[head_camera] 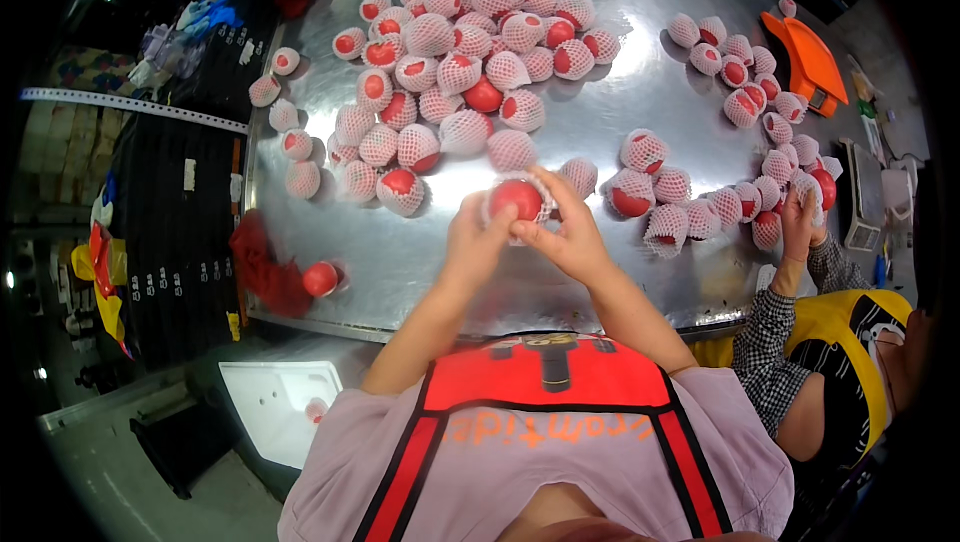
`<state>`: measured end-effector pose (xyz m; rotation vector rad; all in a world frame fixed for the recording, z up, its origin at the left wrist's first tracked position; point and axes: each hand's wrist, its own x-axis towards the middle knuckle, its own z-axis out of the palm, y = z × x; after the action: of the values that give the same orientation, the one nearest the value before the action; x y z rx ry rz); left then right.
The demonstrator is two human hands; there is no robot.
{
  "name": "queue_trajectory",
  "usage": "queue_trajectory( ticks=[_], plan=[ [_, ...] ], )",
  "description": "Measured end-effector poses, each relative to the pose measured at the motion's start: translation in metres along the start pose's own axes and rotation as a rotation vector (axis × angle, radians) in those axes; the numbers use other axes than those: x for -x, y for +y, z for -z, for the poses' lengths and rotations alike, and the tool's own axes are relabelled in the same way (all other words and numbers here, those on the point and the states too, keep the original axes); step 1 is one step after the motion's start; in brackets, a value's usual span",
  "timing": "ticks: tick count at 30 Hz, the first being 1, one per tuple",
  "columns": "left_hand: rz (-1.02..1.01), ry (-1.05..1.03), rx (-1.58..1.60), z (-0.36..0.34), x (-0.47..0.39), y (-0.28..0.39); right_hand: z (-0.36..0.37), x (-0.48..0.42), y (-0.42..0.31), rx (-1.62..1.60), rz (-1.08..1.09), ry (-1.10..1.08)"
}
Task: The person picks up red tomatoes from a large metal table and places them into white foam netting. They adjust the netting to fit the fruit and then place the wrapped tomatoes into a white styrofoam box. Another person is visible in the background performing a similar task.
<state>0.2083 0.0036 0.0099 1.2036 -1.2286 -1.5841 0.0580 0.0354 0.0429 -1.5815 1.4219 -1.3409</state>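
Over the steel table, a round red fruit sits partly inside a white foam net sleeve. My left hand grips it from the left, its thumb on the front. From the other side my right hand holds the same fruit and net, fingers around the far edge. Both hands are slightly blurred. Just beyond them lies a large heap of netted red fruit. One netted fruit rests close to my right fingers. An unwrapped red fruit is near the table's left front corner.
A dark red cloth lies at the left edge of the steel table. At right, a co-worker's hands hold a netted fruit beside a curving row. Beyond are an orange scale and black crates. A white bin stands below.
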Motion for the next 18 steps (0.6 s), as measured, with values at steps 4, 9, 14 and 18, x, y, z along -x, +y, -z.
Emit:
queue_trajectory(
  ticks=[4, 9, 14, 18],
  plan=[
    [-0.073, 0.050, -0.066, 0.005, -0.003, 0.004, -0.008, 0.008, 0.011, -0.504, -0.296, -0.103],
    [-0.216, -0.017, -0.360, 0.009, 0.000, 0.014, -0.004, 0.012, 0.024, -1.198, -0.760, 0.007],
    [-0.399, -0.053, -0.416, 0.005, 0.000, 0.013, -0.001, 0.009, 0.022, -1.221, -0.808, 0.111],
    [-0.202, -0.216, -0.034, -0.003, 0.005, 0.018, 0.004, 0.004, 0.012, -0.342, -0.489, -0.044]
  ],
)
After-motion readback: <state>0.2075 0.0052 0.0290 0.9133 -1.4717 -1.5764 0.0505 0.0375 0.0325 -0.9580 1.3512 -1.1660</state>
